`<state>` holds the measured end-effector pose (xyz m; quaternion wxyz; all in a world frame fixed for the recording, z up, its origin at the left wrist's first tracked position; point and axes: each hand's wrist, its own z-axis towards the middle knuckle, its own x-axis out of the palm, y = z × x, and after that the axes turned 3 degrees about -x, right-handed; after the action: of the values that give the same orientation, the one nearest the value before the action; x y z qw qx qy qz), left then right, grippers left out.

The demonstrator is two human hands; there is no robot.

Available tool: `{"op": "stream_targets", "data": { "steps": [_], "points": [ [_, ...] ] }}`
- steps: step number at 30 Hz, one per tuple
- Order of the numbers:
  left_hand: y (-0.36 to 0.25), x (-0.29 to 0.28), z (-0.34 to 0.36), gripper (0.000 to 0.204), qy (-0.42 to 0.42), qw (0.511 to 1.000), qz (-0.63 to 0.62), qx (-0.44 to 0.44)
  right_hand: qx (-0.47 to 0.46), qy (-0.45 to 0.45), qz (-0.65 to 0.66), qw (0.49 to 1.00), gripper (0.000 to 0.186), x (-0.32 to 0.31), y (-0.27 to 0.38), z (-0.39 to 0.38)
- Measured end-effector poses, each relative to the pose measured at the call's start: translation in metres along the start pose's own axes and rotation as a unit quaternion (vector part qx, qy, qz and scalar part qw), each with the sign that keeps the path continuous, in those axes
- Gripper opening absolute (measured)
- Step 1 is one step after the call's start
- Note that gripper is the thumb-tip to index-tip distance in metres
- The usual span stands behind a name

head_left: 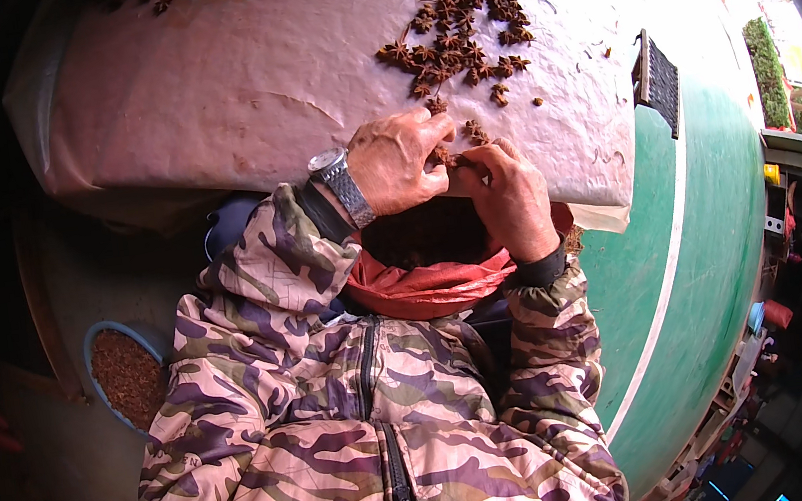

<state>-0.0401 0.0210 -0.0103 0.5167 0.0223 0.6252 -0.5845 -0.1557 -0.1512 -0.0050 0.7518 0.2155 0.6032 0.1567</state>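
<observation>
Brown star anise (469, 27) lies in a loose heap at the far edge of the covered table and trails toward me. At the near edge, my left hand (397, 163), with a metal-banded wristwatch (339, 180) on its wrist, is closed around a star anise pod (442, 155) at its fingertips. Close beside it, my right hand (511, 195) has its fingers pinched together; what they hold is too small to make out. Below both hands gapes a red sack (431, 287) with dark contents. A few single pods (475, 131) lie just beyond my fingers.
Pale plastic sheeting (230, 81) covers the table, its edge hanging toward me. A blue-rimmed basin (97, 360) of brown bits stands on the floor at left. A dark ridged panel (661, 83) lies on the green floor (710, 242) at right, where a white line runs.
</observation>
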Motion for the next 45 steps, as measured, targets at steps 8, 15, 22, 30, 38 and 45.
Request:
{"op": "stream_targets", "data": {
  "steps": [8,15,22,30,38,45],
  "points": [
    [0.001,0.006,-0.002,0.026,-0.003,0.998,0.056,0.017,-0.012,-0.028,0.029,0.999,0.013,0.000,0.005,0.003],
    [-0.001,0.011,-0.002,0.026,-0.040,0.999,0.026,0.023,0.011,-0.051,0.201,0.978,0.016,0.005,-0.011,0.003],
    [0.005,0.024,0.003,0.021,-0.068,0.995,-0.032,0.072,0.062,-0.059,0.432,0.898,0.014,0.011,-0.015,0.003],
    [-0.007,0.021,0.003,0.017,-0.045,0.993,-0.107,-0.018,-0.085,-0.138,0.256,0.953,0.019,0.004,-0.005,0.010],
    [-0.007,0.011,0.003,0.022,-0.006,0.988,-0.124,-0.097,-0.135,-0.189,0.167,0.958,0.015,0.001,0.018,0.014],
    [-0.009,0.002,-0.001,0.022,0.011,1.000,-0.014,0.007,-0.008,-0.198,0.145,0.969,0.015,0.018,-0.001,0.064]
  ]
}}
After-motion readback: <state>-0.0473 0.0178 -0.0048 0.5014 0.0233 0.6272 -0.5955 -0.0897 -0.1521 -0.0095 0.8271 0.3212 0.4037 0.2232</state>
